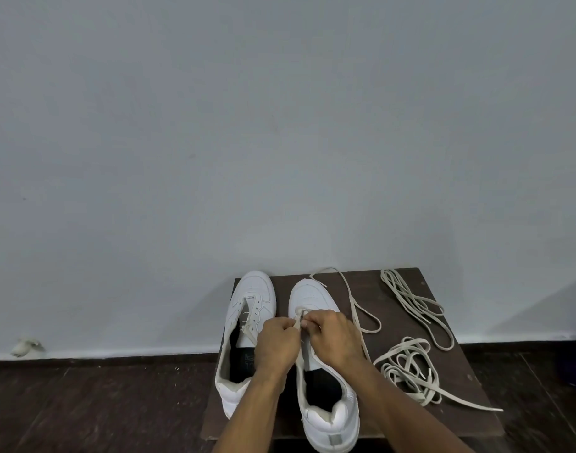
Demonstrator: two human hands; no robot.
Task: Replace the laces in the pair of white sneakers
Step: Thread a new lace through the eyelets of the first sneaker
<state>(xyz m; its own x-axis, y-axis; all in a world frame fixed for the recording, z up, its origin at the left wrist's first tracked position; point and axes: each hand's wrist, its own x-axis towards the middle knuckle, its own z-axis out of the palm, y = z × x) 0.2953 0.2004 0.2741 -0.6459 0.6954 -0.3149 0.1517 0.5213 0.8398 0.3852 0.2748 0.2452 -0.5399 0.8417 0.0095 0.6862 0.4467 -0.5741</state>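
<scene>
Two white sneakers stand side by side on a small dark wooden table [469,384], toes toward the wall. The left sneaker [247,308] has bare eyelets and an open tongue. Over the right sneaker [312,295] my left hand [277,341] pinches a cream lace [298,317] near the lower eyelets. My right hand [334,336] pinches the same lace from the other side. One end of this lace [352,299] trails off to the right across the table.
Two loose bundles of cream laces lie on the table's right side, one at the back [414,305] and one near the front [410,371]. A pale wall rises right behind the table. Dark wooden floor [100,407] surrounds it.
</scene>
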